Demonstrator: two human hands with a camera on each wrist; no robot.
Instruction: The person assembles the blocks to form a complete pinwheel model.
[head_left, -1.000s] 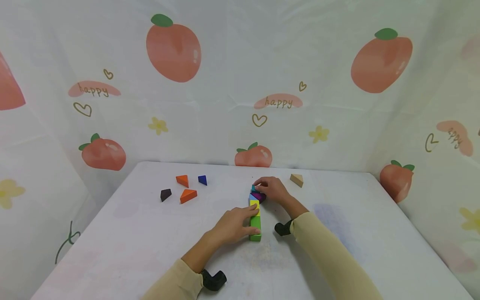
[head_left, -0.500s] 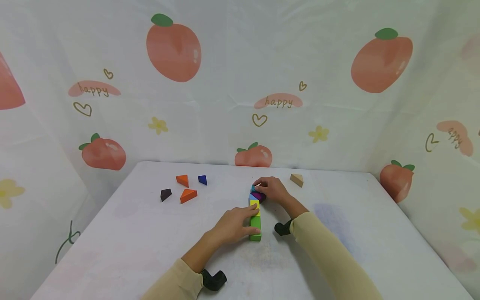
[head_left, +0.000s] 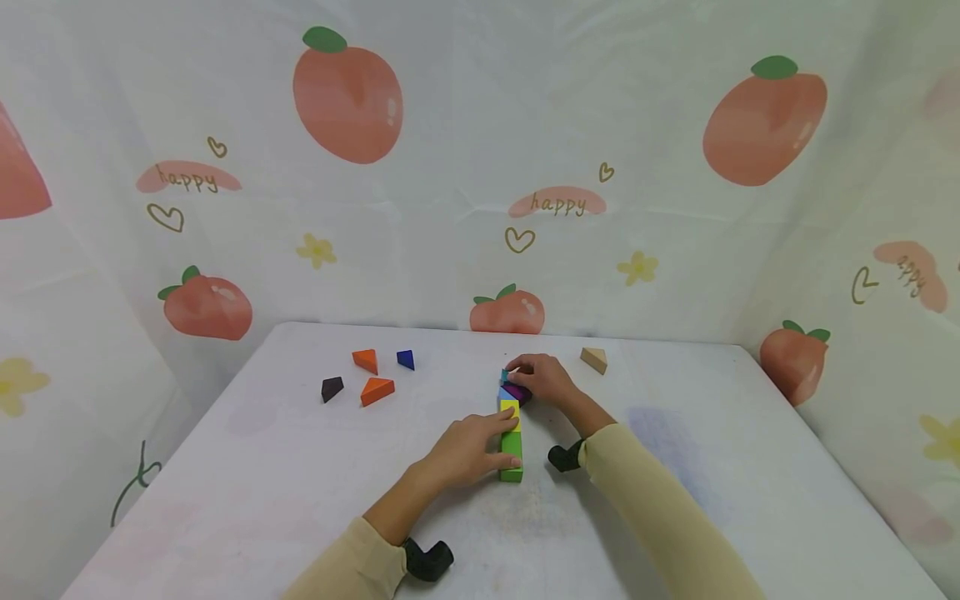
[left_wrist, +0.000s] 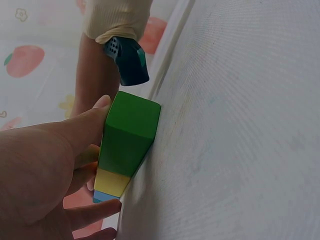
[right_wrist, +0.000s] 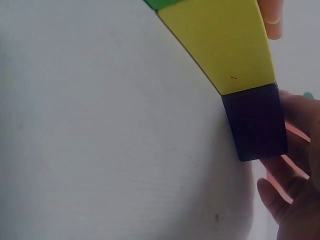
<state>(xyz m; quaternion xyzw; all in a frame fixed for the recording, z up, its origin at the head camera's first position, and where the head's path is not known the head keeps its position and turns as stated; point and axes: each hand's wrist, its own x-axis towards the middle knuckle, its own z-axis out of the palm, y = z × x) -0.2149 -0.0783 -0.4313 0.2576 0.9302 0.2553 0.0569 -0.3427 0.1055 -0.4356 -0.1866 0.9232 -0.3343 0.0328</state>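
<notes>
A row of blocks runs away from me on the table. Nearest is a green block (head_left: 511,450), then a yellow block (head_left: 508,407), with a light blue triangular piece (head_left: 505,395) and a purple block (head_left: 516,392) side by side beyond. At the far end a small teal block (head_left: 505,377) shows partly. My left hand (head_left: 465,450) lies along the row's left side, thumb over the green block and forefinger on the yellow one. My right hand (head_left: 546,379) has curled fingers and thumb pinching the teal block. In the right wrist view its fingers come close behind the purple block (right_wrist: 257,125).
Back left on the white table (head_left: 285,500) lie two orange triangular blocks (head_left: 377,391), a dark blue block (head_left: 406,359) and a black block (head_left: 332,389). A plain wooden triangular block (head_left: 594,360) sits beyond my right hand. A fruit-print curtain (head_left: 450,167) hangs behind.
My right fingertips have edged slightly left over the teal block, so less of it shows. The left hand and the green and yellow blocks have stayed put.
</notes>
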